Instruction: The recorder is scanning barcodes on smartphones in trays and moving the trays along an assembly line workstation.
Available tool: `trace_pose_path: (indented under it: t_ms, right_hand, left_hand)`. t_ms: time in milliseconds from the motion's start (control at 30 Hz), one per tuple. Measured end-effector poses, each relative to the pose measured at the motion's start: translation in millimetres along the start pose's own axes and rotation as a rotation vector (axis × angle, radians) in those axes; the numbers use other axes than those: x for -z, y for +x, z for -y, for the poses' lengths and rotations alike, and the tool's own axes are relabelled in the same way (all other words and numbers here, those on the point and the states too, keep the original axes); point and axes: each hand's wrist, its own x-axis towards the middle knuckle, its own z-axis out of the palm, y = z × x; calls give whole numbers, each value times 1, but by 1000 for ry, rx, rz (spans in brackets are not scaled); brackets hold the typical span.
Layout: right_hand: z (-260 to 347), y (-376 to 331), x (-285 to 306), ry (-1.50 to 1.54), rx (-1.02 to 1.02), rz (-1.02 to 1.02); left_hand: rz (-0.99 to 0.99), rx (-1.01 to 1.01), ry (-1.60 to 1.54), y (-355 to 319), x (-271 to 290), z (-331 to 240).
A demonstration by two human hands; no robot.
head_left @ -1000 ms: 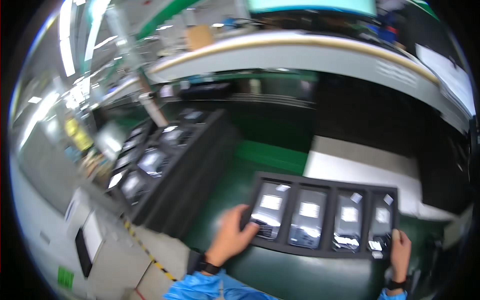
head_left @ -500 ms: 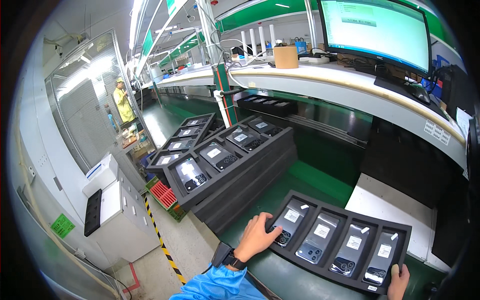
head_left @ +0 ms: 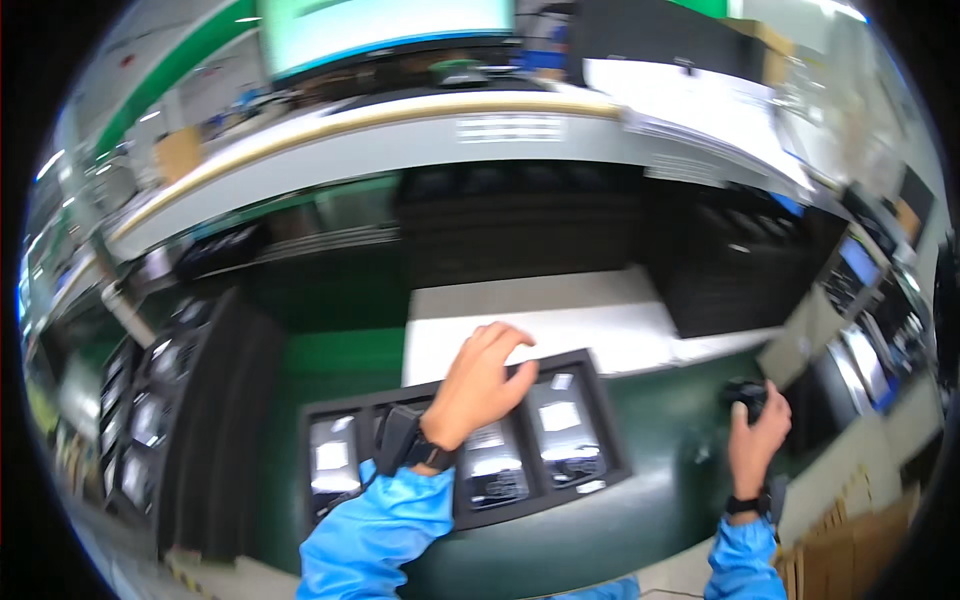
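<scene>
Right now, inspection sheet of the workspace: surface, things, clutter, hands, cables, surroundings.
Surface: green tabletop, glossy.
Things: black tray holding phones, partly hidden by the blue left sleeve.
Clutter: papers on the raised shelf.
Left hand: above the tray, nothing visibly held.
Right hand: fingers at a dark object; grip unclear, blurred.
Cables: thin dark line at lower edge, possibly a cable.
Surroundings: monitor above, stacked trays at left, cardboard lower right.

Looks down and forward as the left of 2 head-worn fisheyes, near above the green table (head_left: 660, 450), reaching to the monitor (head_left: 390, 35) at the top.
</scene>
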Motion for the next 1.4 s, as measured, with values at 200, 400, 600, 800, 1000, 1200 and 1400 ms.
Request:
trace_pose_path:
  t_ms: [200,400,600,800,1000,1200,1400]
  right_hand:
    - [-62,1,11,133,-314,202]
    - [-30,15,22,255,-344,465]
    - [124,-17,52,858,-442,853]
    - [169,-41,50,879,-190,916]
    - [168,-42,48,916,-201,879]
    - [105,-28,32,646,-150,580]
    - [67,-18,9,412,-224,574]
  left_hand:
    - [119,-11,-60,-12,-92,-23]
    - [72,-53,45,-19,-87,-15]
    - [27,15,47,-24,-83,-4]
    - [15,2,50,-21,-86,-9]
    - [22,-15,54,-23,-86,-8]
    - [183,-52,211,-27,-95,-12]
    - [206,-21,326,-27,-98,-22]
